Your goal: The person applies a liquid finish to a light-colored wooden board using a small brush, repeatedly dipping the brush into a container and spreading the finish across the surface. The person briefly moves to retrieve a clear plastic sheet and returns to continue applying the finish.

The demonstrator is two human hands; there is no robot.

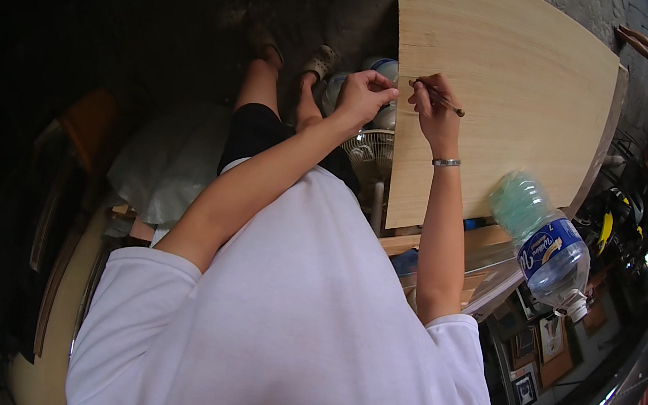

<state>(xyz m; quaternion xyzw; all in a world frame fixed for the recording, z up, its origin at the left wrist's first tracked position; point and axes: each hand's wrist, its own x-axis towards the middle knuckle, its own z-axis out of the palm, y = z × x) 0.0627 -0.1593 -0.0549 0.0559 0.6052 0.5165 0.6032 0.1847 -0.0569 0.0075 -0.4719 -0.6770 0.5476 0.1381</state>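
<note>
A wide sheet of pale wood-grained board [508, 87] lies flat to my right. Over its left part is my right hand [435, 117], closed around a slim dark pen [443, 101]. The pen slants, one end close to the board's left edge and the other sticking out past my fingers. Just off that same edge, my left hand [362, 100] is held in a pinch, thumb against fingertips. Whatever may be between those fingertips is too small to make out. My two hands are a short way apart.
A large clear plastic bottle [550, 259] with a blue label stands by the board's near right corner. Below my left hand are a fan [371, 145] and rounded pale containers [385, 117]. Another person's hand [634, 38] shows at the far right. Framed pictures [525, 389] stand lower right.
</note>
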